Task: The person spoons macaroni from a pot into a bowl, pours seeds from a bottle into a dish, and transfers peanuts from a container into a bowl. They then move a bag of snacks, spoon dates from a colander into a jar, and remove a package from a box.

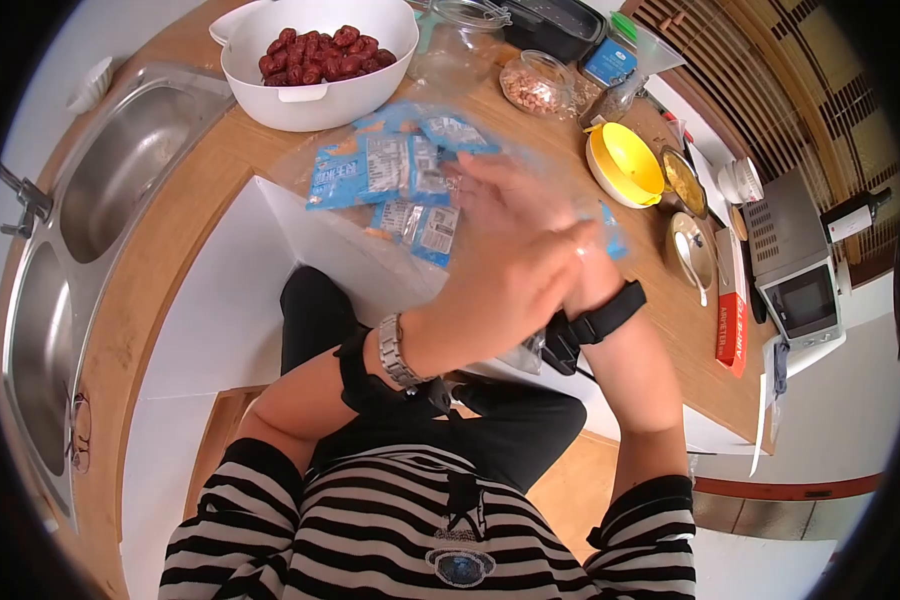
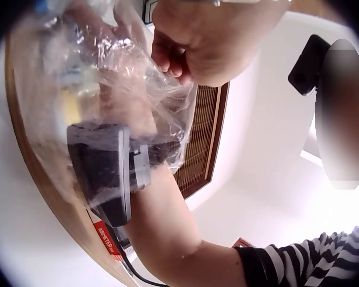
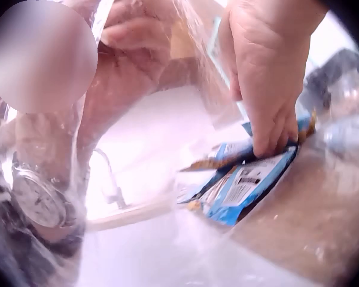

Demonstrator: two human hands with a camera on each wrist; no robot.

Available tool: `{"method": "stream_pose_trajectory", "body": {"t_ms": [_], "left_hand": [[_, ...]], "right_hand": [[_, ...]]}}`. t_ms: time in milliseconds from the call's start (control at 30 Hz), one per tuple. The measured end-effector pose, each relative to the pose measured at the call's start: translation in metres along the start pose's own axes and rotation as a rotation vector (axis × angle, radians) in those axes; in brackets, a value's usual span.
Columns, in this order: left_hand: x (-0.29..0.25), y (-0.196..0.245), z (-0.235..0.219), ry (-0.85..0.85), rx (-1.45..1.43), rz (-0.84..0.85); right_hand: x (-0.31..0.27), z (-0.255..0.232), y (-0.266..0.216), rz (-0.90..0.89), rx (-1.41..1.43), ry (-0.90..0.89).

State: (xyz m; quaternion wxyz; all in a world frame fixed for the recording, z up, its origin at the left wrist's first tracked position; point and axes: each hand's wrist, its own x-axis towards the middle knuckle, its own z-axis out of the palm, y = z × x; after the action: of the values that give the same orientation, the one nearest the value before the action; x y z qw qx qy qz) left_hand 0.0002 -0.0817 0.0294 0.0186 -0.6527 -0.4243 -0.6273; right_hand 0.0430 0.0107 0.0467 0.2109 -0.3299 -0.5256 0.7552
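Note:
A clear plastic bag [image 2: 60,54] holds several blue snack packets [image 1: 380,170] on the wooden counter. My left hand [image 1: 505,295], with a metal watch above it, curls its fingers at the bag's edge and grips the film close to my right wrist. My right hand [image 3: 269,84] reaches inside the bag. Its fingers point down and touch the blue packets, spreading over them in the head view, where motion blurs them. Through the film the right wrist view also shows the left hand.
A white basin [image 1: 320,100] of red dates stands at the back left, beside a steel sink [image 1: 120,180]. To the right are a glass jar [image 1: 535,85] of nuts, a yellow bowl [image 1: 625,165], a bowl with a spoon [image 1: 690,250], a red-and-white box [image 1: 732,310] and a microwave [image 1: 800,290].

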Motion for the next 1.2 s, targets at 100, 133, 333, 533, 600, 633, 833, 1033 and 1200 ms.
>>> {"method": "stream_pose_trajectory", "body": {"t_ms": [100, 133, 333, 533, 600, 633, 833, 1033, 1200], "left_hand": [[0.003, -0.009, -0.013, 0.043, -0.165, -0.272], [0.005, -0.012, -0.017, 0.042, -0.172, -0.273], [-0.003, -0.05, -0.027, 0.227, -0.597, -0.789], [-0.011, -0.062, -0.025, 0.368, -0.986, -0.918], [-0.012, -0.063, -0.025, 0.368, -0.982, -0.896], [-0.012, -0.063, -0.026, 0.37, -0.978, -0.898], [-0.013, -0.064, -0.025, 0.352, -0.977, -0.883], [-0.013, -0.065, -0.026, 0.35, -0.998, -0.885], [-0.015, -0.066, -0.027, 0.34, -0.981, -0.881]], "right_hand": [[-0.01, -0.017, 0.004, -0.36, 0.002, -0.245], [-0.028, -0.006, -0.021, -0.193, -0.493, -0.216], [-0.078, -0.066, -0.057, -0.309, -0.374, -0.336], [-0.047, -0.141, -0.021, -0.362, -1.299, 0.306], [-0.042, -0.133, -0.008, -0.152, -1.489, 0.212], [-0.041, -0.126, -0.005, -0.151, -1.487, 0.208], [-0.02, -0.106, -0.003, -0.184, -1.893, 0.273], [0.02, -0.083, -0.015, -0.715, -1.474, 0.279], [0.047, -0.06, -0.005, -0.65, -1.635, -0.05]]}}
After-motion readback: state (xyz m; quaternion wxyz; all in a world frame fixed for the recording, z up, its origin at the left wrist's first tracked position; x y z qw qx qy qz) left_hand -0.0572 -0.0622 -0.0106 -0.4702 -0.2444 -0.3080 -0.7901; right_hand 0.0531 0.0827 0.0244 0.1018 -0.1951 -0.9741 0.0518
